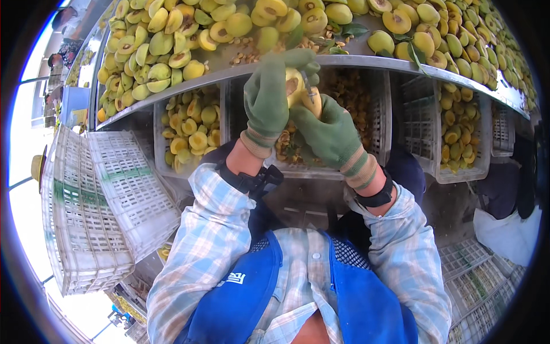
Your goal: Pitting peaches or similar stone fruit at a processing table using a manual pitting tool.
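Note:
My left hand (pixel 268 100), in a green knitted glove, closes its fingers around a yellow-green apricot-like fruit (pixel 294 85) that is split open, its cut face showing. My right hand (pixel 332 133), gloved alike, grips the lower right part of the same fruit (pixel 312 102). Between the two parts sits a small thin metal tool (pixel 310 90), perhaps a knife; which hand holds it I cannot tell. Both hands are above the near edge of a metal table (pixel 229 74). Beyond them lie loose fruit stones (pixel 246 51) and green leaves.
Heaps of halved fruit (pixel 154 51) cover the table's left, with whole fruit (pixel 424 43) on the right. Below its rim stand crates of halves (pixel 192 129), scraps (pixel 349 97) and more fruit (pixel 458 126). Stacked white crates (pixel 86 212) lean at left; others (pixel 475 281) lie lower right.

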Tool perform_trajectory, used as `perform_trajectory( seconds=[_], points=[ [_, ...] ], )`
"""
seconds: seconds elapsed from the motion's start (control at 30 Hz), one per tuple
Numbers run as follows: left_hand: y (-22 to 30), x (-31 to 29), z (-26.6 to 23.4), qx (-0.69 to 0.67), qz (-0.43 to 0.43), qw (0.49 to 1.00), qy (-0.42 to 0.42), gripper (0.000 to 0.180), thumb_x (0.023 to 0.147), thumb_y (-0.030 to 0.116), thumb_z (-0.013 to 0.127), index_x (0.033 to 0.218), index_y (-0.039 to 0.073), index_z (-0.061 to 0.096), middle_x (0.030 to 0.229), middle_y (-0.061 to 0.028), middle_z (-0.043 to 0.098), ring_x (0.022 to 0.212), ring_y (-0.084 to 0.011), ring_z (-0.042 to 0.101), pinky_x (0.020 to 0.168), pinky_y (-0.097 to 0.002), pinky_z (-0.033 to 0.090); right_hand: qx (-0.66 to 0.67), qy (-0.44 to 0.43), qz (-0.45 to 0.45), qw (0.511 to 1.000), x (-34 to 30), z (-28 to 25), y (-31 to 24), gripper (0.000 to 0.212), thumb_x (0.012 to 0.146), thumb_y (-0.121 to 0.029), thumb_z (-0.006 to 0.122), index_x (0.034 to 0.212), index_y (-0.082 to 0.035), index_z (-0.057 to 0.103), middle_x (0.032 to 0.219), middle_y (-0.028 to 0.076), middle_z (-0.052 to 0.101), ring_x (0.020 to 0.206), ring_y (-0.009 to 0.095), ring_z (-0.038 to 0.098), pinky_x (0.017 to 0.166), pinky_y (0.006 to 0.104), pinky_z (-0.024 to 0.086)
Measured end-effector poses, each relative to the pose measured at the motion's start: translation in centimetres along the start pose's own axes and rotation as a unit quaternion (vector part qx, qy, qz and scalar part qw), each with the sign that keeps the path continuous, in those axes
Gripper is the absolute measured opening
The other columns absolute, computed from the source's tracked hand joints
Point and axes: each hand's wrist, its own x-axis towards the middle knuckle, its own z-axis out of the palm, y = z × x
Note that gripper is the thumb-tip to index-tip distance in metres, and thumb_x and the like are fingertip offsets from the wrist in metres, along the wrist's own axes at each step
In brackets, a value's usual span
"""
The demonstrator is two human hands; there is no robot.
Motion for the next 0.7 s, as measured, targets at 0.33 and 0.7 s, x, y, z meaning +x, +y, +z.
perform_trajectory(
  seconds=[0.33, 0.7],
  points=[
    [-0.1, -0.2, 0.2, -0.023, -0.034, 0.999, 0.01, 0.028, 0.096, 0.013, 0.041, 0.107, -0.003, 0.061, 0.105, -0.0133, 0.066, 0.088, -0.0177, 0.065, 0.077, -0.0312, 0.056, 0.038, -0.061, 0.102, 0.992, -0.6, -0.6, -1.3, 0.024, 0.089, -0.024, 0.059, 0.097, -0.001, 0.056, 0.068, 0.002, 0.057, 0.052, 0.008, 0.055, 0.044, 0.0241, 0.045],
    [-1.4, 0.7, -1.5, 0.162, 0.129, 0.974, -0.095, 0.046, 0.104, 0.03, 0.034, 0.108, -0.008, 0.059, 0.101, -0.0181, 0.069, 0.081, -0.0227, 0.07, 0.068, -0.0312, 0.059, -0.026, -0.137, 0.102, 0.985, -0.6, -1.6, -1.7, 0.026, 0.089, -0.027, 0.057, 0.095, -0.002, 0.057, 0.064, 0.001, 0.057, 0.054, 0.008, 0.054, 0.048, 0.0239, 0.045]
  ],
)
